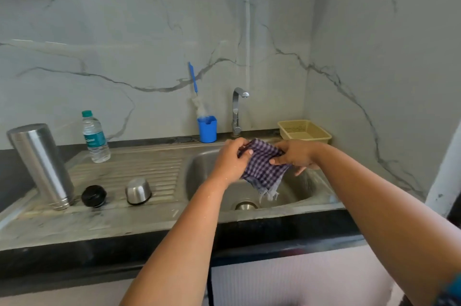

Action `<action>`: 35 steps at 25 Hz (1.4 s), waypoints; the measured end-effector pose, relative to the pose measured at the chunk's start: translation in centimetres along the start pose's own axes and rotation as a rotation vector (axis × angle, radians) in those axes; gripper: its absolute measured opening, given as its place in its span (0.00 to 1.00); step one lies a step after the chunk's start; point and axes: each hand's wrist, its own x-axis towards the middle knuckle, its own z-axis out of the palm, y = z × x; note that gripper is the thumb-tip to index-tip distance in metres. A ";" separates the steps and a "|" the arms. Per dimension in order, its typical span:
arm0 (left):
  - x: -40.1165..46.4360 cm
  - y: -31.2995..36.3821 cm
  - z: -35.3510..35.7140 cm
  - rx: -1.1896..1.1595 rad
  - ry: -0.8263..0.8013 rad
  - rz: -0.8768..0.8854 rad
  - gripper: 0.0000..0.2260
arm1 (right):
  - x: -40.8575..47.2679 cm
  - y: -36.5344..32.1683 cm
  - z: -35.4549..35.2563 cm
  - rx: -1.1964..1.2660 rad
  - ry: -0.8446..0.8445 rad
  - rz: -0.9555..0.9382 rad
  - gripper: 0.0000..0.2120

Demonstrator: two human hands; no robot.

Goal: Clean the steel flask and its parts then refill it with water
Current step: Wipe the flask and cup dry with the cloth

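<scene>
Over the steel sink basin [209, 171], the left hand [230, 162] and right hand [295, 156] each pinch an edge of a purple-and-white checked cloth [262, 168], stretching it between them. The tall steel flask [41, 163] stands inverted on the ribbed draining board, its black round stopper [93, 196] and steel cup lid [138, 191] beside it. Drying probably goes best with the cloth spread flat and wrapped around one part at a time.

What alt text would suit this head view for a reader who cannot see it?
Both hands, left hand and right hand, hold a checked cloth over the sink. On the drainboard stand an upturned steel flask, its black stopper, steel cup and a water bottle.
</scene>
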 end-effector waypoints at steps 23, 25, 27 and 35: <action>27.9 -2.3 19.9 0.321 -0.220 -0.020 0.16 | 22.2 16.1 -16.9 -0.528 0.421 0.101 0.19; 26.6 -1.9 18.2 0.293 -0.189 -0.031 0.15 | 21.1 14.2 -16.0 -0.451 0.523 0.045 0.18; 24.4 -1.4 15.7 0.246 -0.126 -0.071 0.15 | 19.6 12.3 -14.1 -0.340 0.608 -0.030 0.15; 3.5 -5.2 -3.3 0.189 0.204 -0.261 0.11 | 12.6 -1.8 1.7 -0.050 0.538 -0.230 0.18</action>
